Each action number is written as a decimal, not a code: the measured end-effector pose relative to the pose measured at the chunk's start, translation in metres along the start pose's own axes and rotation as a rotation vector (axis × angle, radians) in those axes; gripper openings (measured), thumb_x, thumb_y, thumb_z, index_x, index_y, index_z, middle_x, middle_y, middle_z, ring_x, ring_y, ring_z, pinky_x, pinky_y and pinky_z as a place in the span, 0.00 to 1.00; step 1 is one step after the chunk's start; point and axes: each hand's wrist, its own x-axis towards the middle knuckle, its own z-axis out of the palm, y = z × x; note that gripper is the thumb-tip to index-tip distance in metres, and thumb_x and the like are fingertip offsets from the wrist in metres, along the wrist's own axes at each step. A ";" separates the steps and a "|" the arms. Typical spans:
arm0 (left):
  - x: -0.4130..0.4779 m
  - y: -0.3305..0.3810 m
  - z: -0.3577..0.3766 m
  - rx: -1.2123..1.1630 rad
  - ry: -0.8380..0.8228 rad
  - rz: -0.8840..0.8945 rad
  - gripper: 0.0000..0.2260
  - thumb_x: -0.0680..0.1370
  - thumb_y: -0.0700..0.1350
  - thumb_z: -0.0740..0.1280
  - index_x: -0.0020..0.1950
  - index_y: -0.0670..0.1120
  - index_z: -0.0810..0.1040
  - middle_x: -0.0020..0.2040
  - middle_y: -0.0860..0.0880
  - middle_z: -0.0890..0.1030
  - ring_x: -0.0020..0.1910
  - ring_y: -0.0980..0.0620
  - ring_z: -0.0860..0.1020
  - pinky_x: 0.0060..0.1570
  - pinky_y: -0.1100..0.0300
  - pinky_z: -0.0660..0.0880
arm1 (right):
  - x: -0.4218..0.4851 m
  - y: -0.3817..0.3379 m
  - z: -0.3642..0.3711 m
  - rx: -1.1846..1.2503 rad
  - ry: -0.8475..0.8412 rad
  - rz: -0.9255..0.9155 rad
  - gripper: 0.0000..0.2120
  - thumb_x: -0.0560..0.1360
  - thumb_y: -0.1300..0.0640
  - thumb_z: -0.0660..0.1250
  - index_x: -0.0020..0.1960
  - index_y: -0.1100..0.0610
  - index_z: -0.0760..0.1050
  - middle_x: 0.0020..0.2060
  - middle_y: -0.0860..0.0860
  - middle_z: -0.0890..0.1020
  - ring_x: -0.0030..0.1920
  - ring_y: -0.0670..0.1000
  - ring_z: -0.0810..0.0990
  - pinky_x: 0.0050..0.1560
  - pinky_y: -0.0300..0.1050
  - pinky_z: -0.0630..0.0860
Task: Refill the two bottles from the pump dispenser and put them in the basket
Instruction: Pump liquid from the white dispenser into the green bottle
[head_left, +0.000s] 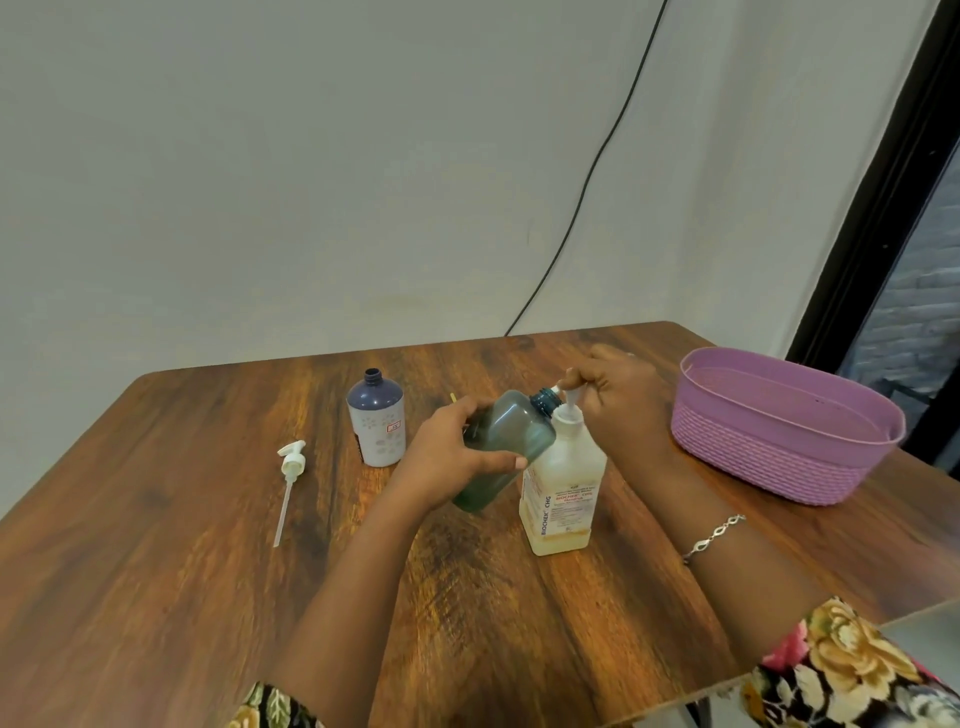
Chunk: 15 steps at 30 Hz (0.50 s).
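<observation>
My left hand (457, 457) grips a teal translucent bottle (511, 441), tilted so its open threaded neck sits against the nozzle of the white pump dispenser (563, 493). That dispenser stands upright mid-table with yellowish liquid low inside. My right hand (618, 395) rests on top of its pump head, fingers curled over it. A second bottle (376, 421), dark blue above a white flowered label, stands uncapped to the left. The purple basket (779, 457) sits at the right edge with nothing visible inside it.
A loose white pump top with its long dip tube (288, 483) lies on the wooden table (156, 571) at the left. A black cable hangs down the wall behind. A dark window frame stands at the far right.
</observation>
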 end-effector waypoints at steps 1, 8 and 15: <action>0.000 0.000 0.000 -0.004 0.003 0.000 0.30 0.68 0.46 0.75 0.68 0.48 0.68 0.60 0.51 0.73 0.57 0.52 0.72 0.53 0.59 0.71 | 0.000 0.000 0.002 -0.011 0.005 -0.004 0.11 0.64 0.67 0.59 0.31 0.62 0.80 0.28 0.53 0.78 0.29 0.55 0.75 0.32 0.34 0.63; -0.001 -0.006 0.004 -0.019 0.007 -0.010 0.29 0.67 0.46 0.75 0.66 0.49 0.70 0.59 0.51 0.74 0.57 0.51 0.73 0.56 0.56 0.72 | -0.017 0.003 0.011 0.029 0.053 -0.031 0.16 0.66 0.62 0.53 0.31 0.63 0.79 0.28 0.54 0.78 0.30 0.56 0.78 0.31 0.50 0.76; -0.002 -0.003 0.002 -0.017 0.021 0.005 0.29 0.68 0.45 0.75 0.67 0.47 0.69 0.59 0.51 0.73 0.56 0.52 0.72 0.52 0.60 0.70 | 0.005 -0.004 -0.002 0.003 0.003 0.042 0.11 0.63 0.68 0.59 0.31 0.62 0.80 0.27 0.54 0.80 0.29 0.50 0.74 0.33 0.26 0.66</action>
